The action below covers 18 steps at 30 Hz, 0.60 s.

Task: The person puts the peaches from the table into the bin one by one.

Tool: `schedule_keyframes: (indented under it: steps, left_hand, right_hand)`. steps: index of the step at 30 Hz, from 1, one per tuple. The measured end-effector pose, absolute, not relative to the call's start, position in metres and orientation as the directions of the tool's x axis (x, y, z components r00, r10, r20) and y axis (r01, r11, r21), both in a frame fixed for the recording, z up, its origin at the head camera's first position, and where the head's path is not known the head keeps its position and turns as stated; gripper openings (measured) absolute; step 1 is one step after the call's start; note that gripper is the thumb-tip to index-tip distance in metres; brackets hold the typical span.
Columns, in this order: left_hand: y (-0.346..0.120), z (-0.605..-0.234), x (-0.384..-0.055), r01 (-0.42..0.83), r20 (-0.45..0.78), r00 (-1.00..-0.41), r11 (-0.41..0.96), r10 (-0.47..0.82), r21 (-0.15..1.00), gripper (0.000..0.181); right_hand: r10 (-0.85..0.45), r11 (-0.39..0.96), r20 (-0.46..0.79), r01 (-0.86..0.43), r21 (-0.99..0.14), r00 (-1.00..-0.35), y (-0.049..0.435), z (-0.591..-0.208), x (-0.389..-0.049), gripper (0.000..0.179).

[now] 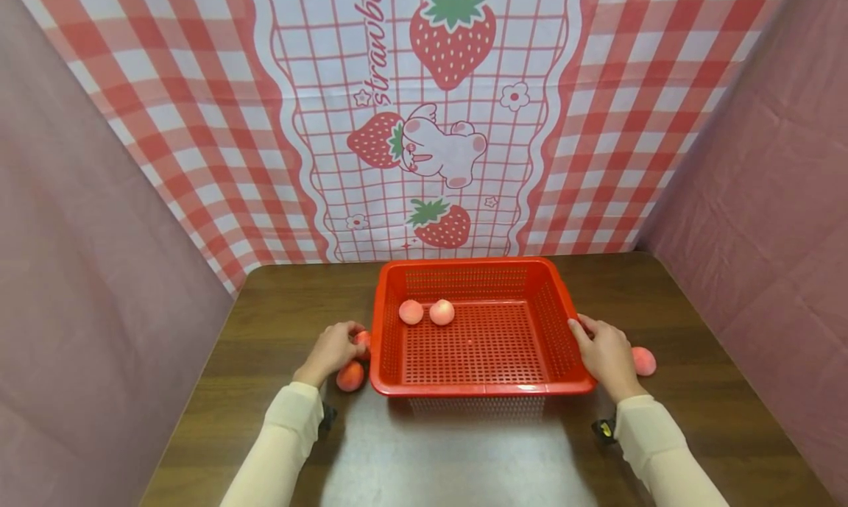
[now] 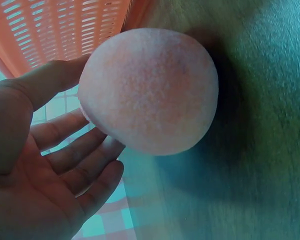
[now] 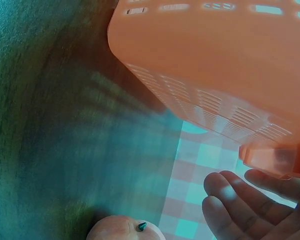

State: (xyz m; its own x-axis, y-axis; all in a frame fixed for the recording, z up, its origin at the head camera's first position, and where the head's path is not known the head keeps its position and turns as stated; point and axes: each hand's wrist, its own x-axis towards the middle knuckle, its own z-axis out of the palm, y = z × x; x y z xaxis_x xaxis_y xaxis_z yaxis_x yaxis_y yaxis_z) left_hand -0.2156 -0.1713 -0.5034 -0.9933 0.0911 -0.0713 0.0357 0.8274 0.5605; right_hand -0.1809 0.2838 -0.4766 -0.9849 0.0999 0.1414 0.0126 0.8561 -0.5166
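My left hand [image 1: 333, 351] is at the left side of the red plastic basket [image 1: 483, 389], thumb and fingers around a peach [image 1: 362, 338] beside the basket wall. A second, redder peach [image 1: 350, 376] lies on the table just below that hand; in the left wrist view a large peach [image 2: 152, 92] hides the fingertips. My right hand [image 1: 606, 354] holds the basket's right rim, thumb over the edge and fingers [image 3: 250, 205] on the outer side. Two pale pink peaches [image 1: 411, 312] sit inside the basket at its back left.
Right of my right hand, another peach [image 1: 643, 361] lies on the brown wooden table [image 1: 265, 419]. A strawberry-print checked cloth [image 1: 450, 124] hangs behind the table. Pink curtains [image 1: 762, 198] stand on both sides.
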Motion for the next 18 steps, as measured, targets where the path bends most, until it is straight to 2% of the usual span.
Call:
schedule_keyframes:
  steps: [18]
  left_hand:
    - [-0.1805,-0.4956,-0.2198,0.025,0.021,-1.000,0.830,0.016,0.557,0.040]
  right_hand:
    - [0.114,0.847,0.112,0.038,-0.531,-0.987,0.2829,-0.4762,-0.1799,0.056]
